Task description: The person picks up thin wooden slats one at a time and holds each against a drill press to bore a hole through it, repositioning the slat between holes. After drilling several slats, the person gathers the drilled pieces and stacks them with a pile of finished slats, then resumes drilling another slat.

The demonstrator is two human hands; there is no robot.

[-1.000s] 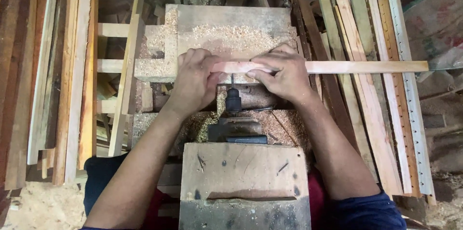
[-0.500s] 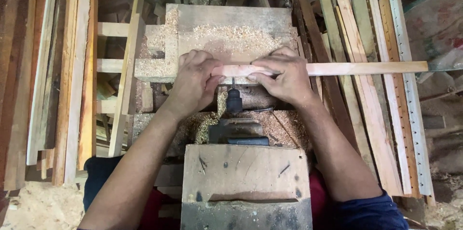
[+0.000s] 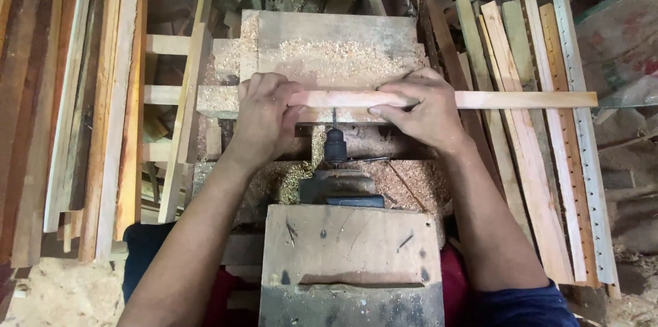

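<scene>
Stacks of sawn slats and a second pile flank a sawdust-strewn wooden bench, kept within reach on either side. Across the bench lies a long pale wooden strip, held square against a horizontal drill bit that juts from a dark chuck beneath a box housing. The worker's left hand and right hand each clench the strip, one on either side of the bit, apparently to steady it there.
</scene>
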